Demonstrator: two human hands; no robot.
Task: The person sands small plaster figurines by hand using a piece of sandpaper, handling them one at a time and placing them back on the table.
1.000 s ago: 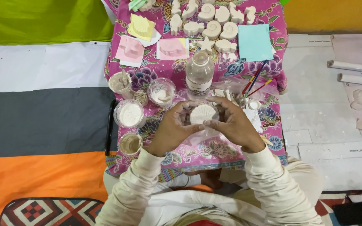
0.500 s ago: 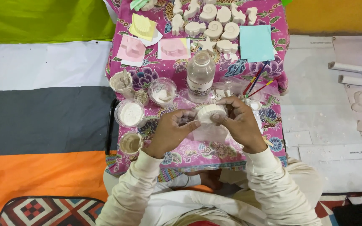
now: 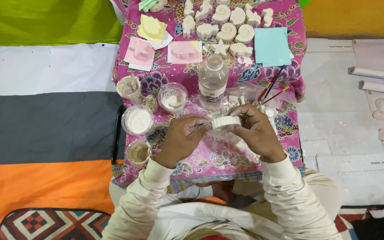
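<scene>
My left hand (image 3: 181, 138) and my right hand (image 3: 255, 132) both grip a small white plaster cast (image 3: 226, 121), a round ridged piece seen edge-on, held just above a low table draped in a pink flowered cloth (image 3: 210, 164). My fingertips pinch it from either side. A clear plastic bottle (image 3: 213, 80) stands right behind it.
Left of my hands stand a tub of white powder (image 3: 138, 120), a clear cup (image 3: 172, 97) and two cups of grey mix (image 3: 138, 152) (image 3: 129, 86). Several white shell casts (image 3: 227, 22), pink and yellow moulds (image 3: 184, 51), a blue sheet (image 3: 271, 45) and brushes (image 3: 272, 91) lie further back.
The cast has been turned from face-up to edge-on between my hands, and my fingers have shifted around its rim. My hands stayed over the same spot.
</scene>
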